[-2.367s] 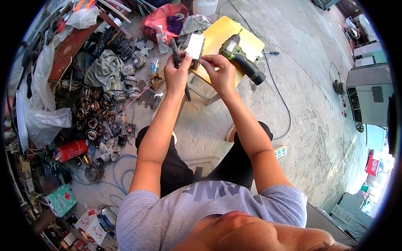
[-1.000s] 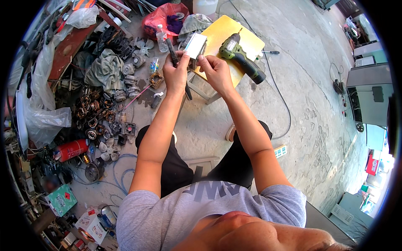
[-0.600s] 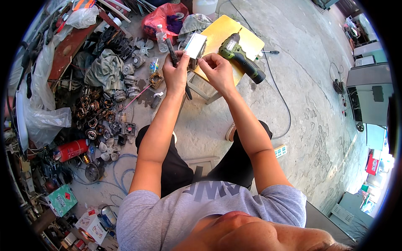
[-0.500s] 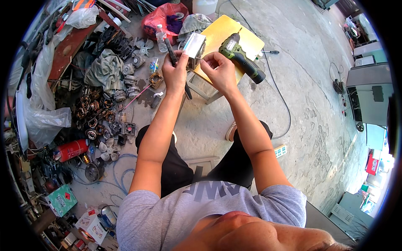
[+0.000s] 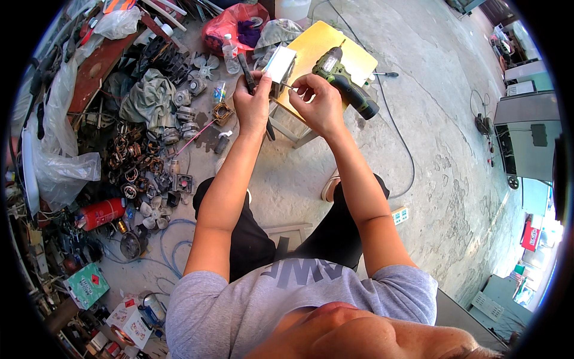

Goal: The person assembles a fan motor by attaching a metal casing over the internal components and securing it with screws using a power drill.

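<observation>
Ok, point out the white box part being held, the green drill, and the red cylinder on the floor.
white box part (image 5: 280, 63), head view, on its white top face.
green drill (image 5: 342, 81), head view, on its green body.
red cylinder (image 5: 101, 213), head view, on its middle.

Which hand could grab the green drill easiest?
Probably the right hand: it sits just beside the green cordless drill on the yellow stool, while the left hand grips the white part.

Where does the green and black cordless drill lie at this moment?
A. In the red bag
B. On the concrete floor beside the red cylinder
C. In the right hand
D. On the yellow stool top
D: the cordless drill rests on the yellow stool, beside the right hand, which does not grip it.
</observation>
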Demonstrator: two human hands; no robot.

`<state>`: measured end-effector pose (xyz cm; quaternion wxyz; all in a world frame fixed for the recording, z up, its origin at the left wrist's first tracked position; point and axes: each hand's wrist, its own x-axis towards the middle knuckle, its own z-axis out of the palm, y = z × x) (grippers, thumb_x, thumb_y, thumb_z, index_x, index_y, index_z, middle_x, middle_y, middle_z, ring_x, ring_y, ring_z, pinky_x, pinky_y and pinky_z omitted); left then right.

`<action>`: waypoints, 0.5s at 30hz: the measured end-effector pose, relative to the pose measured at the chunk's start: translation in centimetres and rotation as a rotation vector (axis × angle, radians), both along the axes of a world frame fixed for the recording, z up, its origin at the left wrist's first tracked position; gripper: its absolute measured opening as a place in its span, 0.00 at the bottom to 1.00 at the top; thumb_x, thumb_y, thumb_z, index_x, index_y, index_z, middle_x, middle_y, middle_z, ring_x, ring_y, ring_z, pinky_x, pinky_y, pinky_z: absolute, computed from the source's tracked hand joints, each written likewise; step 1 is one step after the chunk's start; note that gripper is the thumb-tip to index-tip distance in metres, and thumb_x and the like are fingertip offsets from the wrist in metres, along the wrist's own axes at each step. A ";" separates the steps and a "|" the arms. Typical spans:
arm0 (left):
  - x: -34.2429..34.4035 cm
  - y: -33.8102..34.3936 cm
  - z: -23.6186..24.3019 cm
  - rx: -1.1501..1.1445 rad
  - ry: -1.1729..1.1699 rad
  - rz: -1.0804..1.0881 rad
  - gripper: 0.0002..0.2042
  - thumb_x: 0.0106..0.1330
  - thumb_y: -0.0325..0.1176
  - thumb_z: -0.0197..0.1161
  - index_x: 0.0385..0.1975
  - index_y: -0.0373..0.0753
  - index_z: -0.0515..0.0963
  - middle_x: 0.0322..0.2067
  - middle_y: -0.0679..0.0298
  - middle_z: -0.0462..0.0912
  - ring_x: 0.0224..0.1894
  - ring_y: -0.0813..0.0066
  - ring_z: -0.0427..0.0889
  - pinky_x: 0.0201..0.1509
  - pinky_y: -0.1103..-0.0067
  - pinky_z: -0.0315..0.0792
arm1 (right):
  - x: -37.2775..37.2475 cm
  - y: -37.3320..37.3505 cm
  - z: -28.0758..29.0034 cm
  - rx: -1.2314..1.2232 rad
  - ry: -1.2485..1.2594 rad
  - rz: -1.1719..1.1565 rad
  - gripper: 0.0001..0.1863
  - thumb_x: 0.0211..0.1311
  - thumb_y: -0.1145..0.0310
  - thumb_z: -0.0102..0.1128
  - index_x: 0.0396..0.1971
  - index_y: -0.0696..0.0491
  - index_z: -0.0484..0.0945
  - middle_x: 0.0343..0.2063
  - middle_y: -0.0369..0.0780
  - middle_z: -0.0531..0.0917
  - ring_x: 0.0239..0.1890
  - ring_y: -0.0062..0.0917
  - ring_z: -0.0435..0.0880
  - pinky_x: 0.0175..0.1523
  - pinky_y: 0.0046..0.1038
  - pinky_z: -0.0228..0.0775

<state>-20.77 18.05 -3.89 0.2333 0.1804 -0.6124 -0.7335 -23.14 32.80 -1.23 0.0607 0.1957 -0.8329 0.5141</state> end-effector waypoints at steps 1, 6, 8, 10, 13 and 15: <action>-0.1 0.0 -0.1 -0.001 -0.006 0.008 0.09 0.64 0.35 0.66 0.33 0.37 0.75 0.27 0.76 0.71 0.27 0.89 0.63 0.31 0.87 0.62 | 0.0 0.1 -0.1 -0.049 -0.056 0.019 0.07 0.53 0.72 0.67 0.29 0.59 0.79 0.22 0.32 0.80 0.25 0.13 0.74 0.33 0.18 0.69; -0.3 -0.1 -0.3 0.003 -0.007 0.025 0.09 0.64 0.35 0.66 0.33 0.37 0.76 0.26 0.76 0.71 0.27 0.88 0.63 0.31 0.87 0.62 | -0.3 0.5 -0.1 -0.118 -0.196 0.073 0.08 0.55 0.71 0.66 0.30 0.58 0.78 0.23 0.32 0.80 0.25 0.13 0.75 0.34 0.19 0.70; -0.3 0.0 -0.1 0.003 -0.015 0.031 0.09 0.64 0.35 0.66 0.33 0.37 0.76 0.26 0.76 0.71 0.26 0.89 0.63 0.31 0.87 0.61 | -0.3 0.8 0.2 -0.076 -0.122 0.044 0.08 0.56 0.70 0.66 0.30 0.59 0.78 0.23 0.32 0.80 0.26 0.13 0.75 0.34 0.19 0.70; -0.4 -0.2 -0.1 0.018 0.002 0.045 0.09 0.64 0.34 0.66 0.33 0.37 0.76 0.26 0.77 0.70 0.26 0.89 0.62 0.30 0.87 0.61 | -0.5 1.2 0.4 -0.054 -0.108 0.028 0.08 0.57 0.70 0.66 0.30 0.59 0.78 0.23 0.33 0.81 0.26 0.13 0.77 0.35 0.19 0.70; -0.7 -0.6 -0.4 0.057 0.033 0.057 0.08 0.64 0.34 0.67 0.33 0.37 0.76 0.25 0.77 0.69 0.26 0.90 0.61 0.29 0.87 0.59 | -1.4 2.4 0.4 0.007 -0.135 0.003 0.10 0.58 0.67 0.66 0.32 0.58 0.80 0.24 0.34 0.82 0.28 0.15 0.79 0.37 0.20 0.72; -0.6 -0.8 -0.3 0.076 0.013 0.045 0.08 0.64 0.34 0.67 0.33 0.37 0.76 0.25 0.78 0.68 0.26 0.90 0.61 0.29 0.88 0.59 | -2.1 3.4 0.0 0.191 -0.142 -0.050 0.11 0.55 0.61 0.64 0.31 0.54 0.83 0.26 0.38 0.86 0.30 0.26 0.85 0.38 0.29 0.76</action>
